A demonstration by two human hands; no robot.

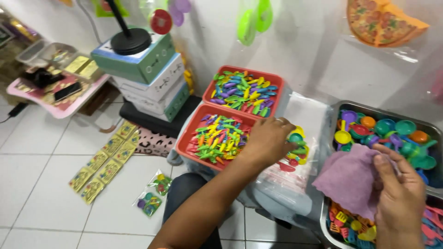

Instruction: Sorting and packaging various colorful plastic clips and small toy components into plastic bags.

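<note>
Right hand [399,193] nearest, fingers curled shut on a purple cloth [350,177] draped over the metal tray [383,110] of toy cups and spoons. Left hand [270,140] closed around small coloured toy pieces [296,147] over a stack of clear plastic bags [290,177], beside the red tray [187,138] of toy cutlery. Likely to spill: loose pieces slipping onto tiles if that fistful loosens.

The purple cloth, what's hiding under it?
The purple cloth covers part of a metal tray of colourful plastic toys. The right hand holds it. What's beneath it is hidden.
</note>
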